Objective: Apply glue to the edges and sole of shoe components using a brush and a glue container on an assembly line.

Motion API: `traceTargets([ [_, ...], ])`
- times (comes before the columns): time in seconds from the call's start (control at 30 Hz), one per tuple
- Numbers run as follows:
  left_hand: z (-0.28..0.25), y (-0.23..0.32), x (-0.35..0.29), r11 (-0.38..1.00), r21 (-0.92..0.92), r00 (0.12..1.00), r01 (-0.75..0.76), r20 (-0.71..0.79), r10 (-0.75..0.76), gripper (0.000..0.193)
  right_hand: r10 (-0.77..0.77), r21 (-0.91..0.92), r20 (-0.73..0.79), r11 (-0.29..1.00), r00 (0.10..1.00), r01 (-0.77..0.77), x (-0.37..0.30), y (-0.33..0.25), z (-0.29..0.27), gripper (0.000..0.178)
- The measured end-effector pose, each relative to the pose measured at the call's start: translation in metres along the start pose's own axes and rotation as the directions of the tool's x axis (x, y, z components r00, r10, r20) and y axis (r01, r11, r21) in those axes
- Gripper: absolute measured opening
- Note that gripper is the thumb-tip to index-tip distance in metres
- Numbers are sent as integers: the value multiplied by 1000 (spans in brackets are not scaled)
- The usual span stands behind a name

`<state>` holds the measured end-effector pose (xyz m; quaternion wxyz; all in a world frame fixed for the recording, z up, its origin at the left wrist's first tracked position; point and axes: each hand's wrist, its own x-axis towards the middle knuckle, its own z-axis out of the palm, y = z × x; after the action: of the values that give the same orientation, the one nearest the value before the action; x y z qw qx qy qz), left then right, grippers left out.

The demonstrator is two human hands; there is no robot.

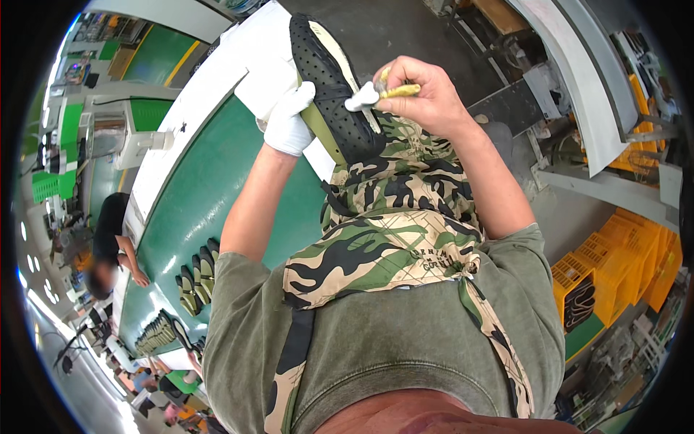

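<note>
Shoe [323, 76] in gloved left hand [288, 121]

The head view comes from the left one of two side-by-side fisheye cameras worn on the person's head. It faces steeply downward, upright and unmirrored, over the shirt [405, 340] and camouflage apron [354, 253]. The shirt, close to the lens, fills the lower centre; the left hand [289, 121] and right hand [423, 92] lie farther off, at upper centre. Coverage is wide: the green tabletop [199, 177] at left and the yellow-orange crates [622, 246] at right bend toward the dark rim.
</note>
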<state>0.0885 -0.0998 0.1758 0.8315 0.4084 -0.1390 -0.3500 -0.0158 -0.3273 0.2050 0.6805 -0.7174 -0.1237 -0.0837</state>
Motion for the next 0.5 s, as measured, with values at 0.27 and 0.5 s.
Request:
traceTargets([
  [0.27, 17, -14, 22, 998, -43, 999, 40, -3, -40, 58, 26, 245, -132, 969, 991, 7, -22, 17, -21, 23],
  [0.5, 38, -24, 35, 993, 112, 999, 35, -29, -32, 57, -51, 202, -119, 976, 992, 75, -45, 17, -46, 24],
])
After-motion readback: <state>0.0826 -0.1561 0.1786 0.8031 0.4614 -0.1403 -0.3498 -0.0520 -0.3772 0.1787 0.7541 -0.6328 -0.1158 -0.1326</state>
